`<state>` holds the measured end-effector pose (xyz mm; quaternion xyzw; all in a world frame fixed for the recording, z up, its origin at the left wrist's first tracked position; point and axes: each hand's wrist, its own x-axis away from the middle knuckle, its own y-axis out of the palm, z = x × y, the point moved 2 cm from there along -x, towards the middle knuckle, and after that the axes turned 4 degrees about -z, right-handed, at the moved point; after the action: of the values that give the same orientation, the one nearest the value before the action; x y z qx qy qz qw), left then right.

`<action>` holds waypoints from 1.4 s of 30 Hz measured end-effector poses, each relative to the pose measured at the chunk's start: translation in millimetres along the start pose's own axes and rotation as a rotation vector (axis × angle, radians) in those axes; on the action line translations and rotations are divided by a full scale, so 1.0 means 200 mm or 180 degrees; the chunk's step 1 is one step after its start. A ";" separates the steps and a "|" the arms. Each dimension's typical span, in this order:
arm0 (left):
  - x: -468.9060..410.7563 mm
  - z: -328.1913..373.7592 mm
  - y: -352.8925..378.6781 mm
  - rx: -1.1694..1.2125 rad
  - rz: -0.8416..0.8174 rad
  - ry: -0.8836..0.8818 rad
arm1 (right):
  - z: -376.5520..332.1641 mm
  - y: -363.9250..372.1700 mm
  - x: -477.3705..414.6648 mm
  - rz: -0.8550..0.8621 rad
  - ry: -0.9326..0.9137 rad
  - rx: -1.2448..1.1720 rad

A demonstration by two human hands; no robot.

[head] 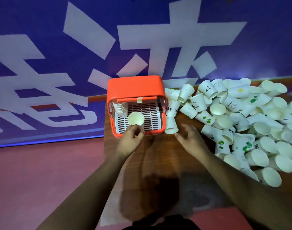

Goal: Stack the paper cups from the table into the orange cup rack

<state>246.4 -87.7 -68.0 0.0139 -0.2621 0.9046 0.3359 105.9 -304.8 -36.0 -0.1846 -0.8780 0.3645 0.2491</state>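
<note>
The orange cup rack (135, 87) stands on the wooden table, its open front facing me. A stack of nested white paper cups (120, 108) lies inside it at the left, on the slotted white floor. My left hand (131, 141) grips a single white paper cup (136, 119) at its base, mouth towards me, just inside the rack's front opening. My right hand (191, 138) hovers over the table with fingers spread, holding nothing, close to a small overturned stack of cups (171, 121) beside the rack.
A large pile of loose paper cups (251, 123), some printed with pandas and green dots, covers the table's right side. Bare wood (160, 163) lies between my arms. A blue wall with white characters rises behind; red floor lies left.
</note>
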 end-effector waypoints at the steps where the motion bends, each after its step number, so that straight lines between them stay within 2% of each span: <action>1: 0.01 0.03 0.05 0.0050 -0.0135 0.0064 | 0.08 -0.06 0.05 0.0076 0.0096 0.0120; 6: 0.04 0.23 0.41 -0.0042 -0.0839 0.0318 | 0.47 -0.31 0.35 0.0867 0.0602 -0.0015; 8: 0.05 0.30 0.57 -0.0149 -0.1049 0.0253 | 0.62 -0.38 0.47 0.0984 0.0728 0.0006; 11: 0.09 0.43 0.81 -0.0267 -0.1372 0.0211 | 0.86 -0.48 0.64 0.1038 0.1140 -0.0065; 14: 0.11 0.55 1.03 -0.0549 -0.1612 0.0326 | 1.09 -0.52 0.74 0.1112 0.1266 -0.0101; 18: 0.11 0.64 1.32 -0.0920 -0.1793 0.0349 | 1.28 -0.52 0.80 0.0788 0.1400 -0.0105; 23: 0.07 0.72 1.64 -0.1347 -0.1772 0.0272 | 1.41 -0.49 0.76 0.0322 0.1009 0.0121; 25: 0.06 0.73 1.73 -0.1517 -0.1671 0.0280 | 1.44 -0.47 0.73 0.0423 0.0808 0.0479; 28: 0.04 0.72 1.81 -0.1724 -0.1709 0.0260 | 1.47 -0.44 0.69 0.0286 0.0482 0.0770; 36: 0.08 0.66 1.85 -0.1991 -0.1722 0.0559 | 1.53 -0.48 0.62 -0.0078 -0.0019 0.1370; 42: 0.12 0.69 1.80 -0.1998 -0.1469 0.0772 | 1.53 -0.53 0.62 0.0166 -0.0356 0.1218</action>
<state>-14.7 -370.3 -111.0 -0.1376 -0.4739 0.6766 0.5465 -183.2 -480.0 -107.5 -0.1361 -0.8002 0.5407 0.2210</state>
